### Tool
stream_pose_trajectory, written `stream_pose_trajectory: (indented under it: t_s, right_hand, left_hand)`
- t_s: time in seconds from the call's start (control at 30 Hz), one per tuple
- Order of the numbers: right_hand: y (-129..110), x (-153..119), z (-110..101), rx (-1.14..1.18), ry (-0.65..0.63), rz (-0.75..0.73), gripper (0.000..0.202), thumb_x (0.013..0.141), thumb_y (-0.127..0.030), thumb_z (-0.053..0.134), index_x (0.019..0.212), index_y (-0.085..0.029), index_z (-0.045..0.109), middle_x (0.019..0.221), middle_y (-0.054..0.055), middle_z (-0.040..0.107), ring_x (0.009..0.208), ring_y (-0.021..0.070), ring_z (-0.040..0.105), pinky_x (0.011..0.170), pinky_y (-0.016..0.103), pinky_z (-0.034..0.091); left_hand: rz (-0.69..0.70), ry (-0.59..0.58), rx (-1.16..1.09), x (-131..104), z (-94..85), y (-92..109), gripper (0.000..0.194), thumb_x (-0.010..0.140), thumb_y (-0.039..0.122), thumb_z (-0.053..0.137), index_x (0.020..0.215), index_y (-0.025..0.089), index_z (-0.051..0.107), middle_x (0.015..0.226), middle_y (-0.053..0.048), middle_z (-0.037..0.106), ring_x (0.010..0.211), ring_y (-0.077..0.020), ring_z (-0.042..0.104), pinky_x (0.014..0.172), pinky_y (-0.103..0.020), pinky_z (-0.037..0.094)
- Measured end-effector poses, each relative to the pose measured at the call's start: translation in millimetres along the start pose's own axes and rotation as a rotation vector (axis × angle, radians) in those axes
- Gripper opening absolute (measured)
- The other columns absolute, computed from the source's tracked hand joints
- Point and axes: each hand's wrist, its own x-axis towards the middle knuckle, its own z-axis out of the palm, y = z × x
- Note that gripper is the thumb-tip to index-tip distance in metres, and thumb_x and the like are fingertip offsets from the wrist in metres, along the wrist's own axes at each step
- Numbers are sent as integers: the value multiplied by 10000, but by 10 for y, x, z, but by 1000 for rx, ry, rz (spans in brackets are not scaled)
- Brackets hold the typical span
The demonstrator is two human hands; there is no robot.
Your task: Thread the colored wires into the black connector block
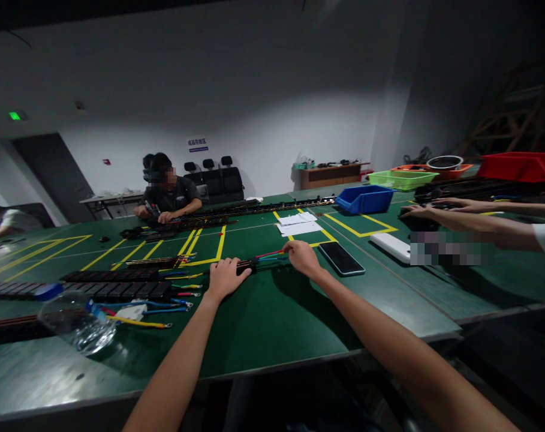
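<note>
A slim black strip (244,266) lies before me on the green table. My left hand (226,279) is closed over it, the fingers across its top. Red, blue and green wires (268,257) run from its right end towards my right hand (303,257). That hand pinches the wires' far ends between thumb and fingers; the tips themselves are hidden. To the left lie more black strips (123,291) with coloured leads, some ending in ring terminals (189,305).
A clear water bottle (78,321) tilts at the left. Beside my right hand lies a phone (342,258); behind are white papers (299,224) and a blue bin (364,199). A co-worker's hands (434,207) work at the right; another person (171,195) sits across the table.
</note>
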Motion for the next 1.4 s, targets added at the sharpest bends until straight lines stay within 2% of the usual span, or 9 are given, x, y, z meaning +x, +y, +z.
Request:
stream_pose_trajectory:
  t_s: [0.1,0.3,0.57,0.63,0.83,1.13,1.3,1.4]
  right_hand:
    - [7,-3,4,-12,-33,19,388,941,-88,434,1050,-193,791,1096,79,767,1020,187,680,846,245,457]
    - [3,-35,15,-68,-191,15,381,896,-64,482,1071,-204,790,1088,86,774,1000,219,696,796,258,464]
    - [-17,-12,-21,-15,-12,13,374,956,-88,435,1045,-190,784,1098,83,765,1037,187,676,854,241,455]
    - [-10,-11,-18,-20,-27,20,368,958,-96,441,1040,-195,786,1085,80,767,1020,188,682,836,239,454]
    - [0,-40,2,-59,-197,27,341,924,-102,489,1025,-216,794,1036,81,777,957,207,700,760,243,448]
    - [4,-3,-5,-34,-40,24,357,948,-108,447,1031,-195,784,1065,90,767,998,193,686,808,241,453]
    - [6,-31,4,-39,-196,6,357,929,-81,463,1039,-194,784,1056,86,773,960,201,700,771,248,456]
    - [1,-43,3,-43,-193,9,357,921,-72,472,1060,-194,778,1091,91,768,990,208,696,772,250,459]
  left_hand:
    - [0,-14,-6,1,-12,6,638,962,713,346,1212,216,658,1172,-124,697,1091,-306,621,949,-449,415]
    - [-5,-37,-11,2,-38,19,658,963,719,329,1234,211,648,1199,-129,692,1107,-302,616,971,-447,408]
    - [-10,-47,-14,0,-43,17,648,964,717,337,1242,219,644,1211,-131,690,1117,-307,612,969,-447,408]
    - [-9,-38,-8,2,-31,13,642,963,716,344,1236,218,644,1203,-131,691,1111,-308,613,962,-446,409]
    - [-10,-16,21,-1,-24,24,635,967,708,344,1218,210,648,1185,-136,693,1099,-311,616,941,-442,411]
    - [-7,-23,-4,-2,-37,25,635,964,710,344,1209,214,654,1185,-130,696,1099,-309,618,952,-449,411]
    - [-9,-30,-14,2,-33,22,635,966,708,340,1199,210,658,1178,-130,698,1088,-302,624,951,-447,413]
    - [-9,-34,-12,4,-27,18,636,966,712,336,1201,217,658,1187,-127,699,1096,-301,623,957,-444,407]
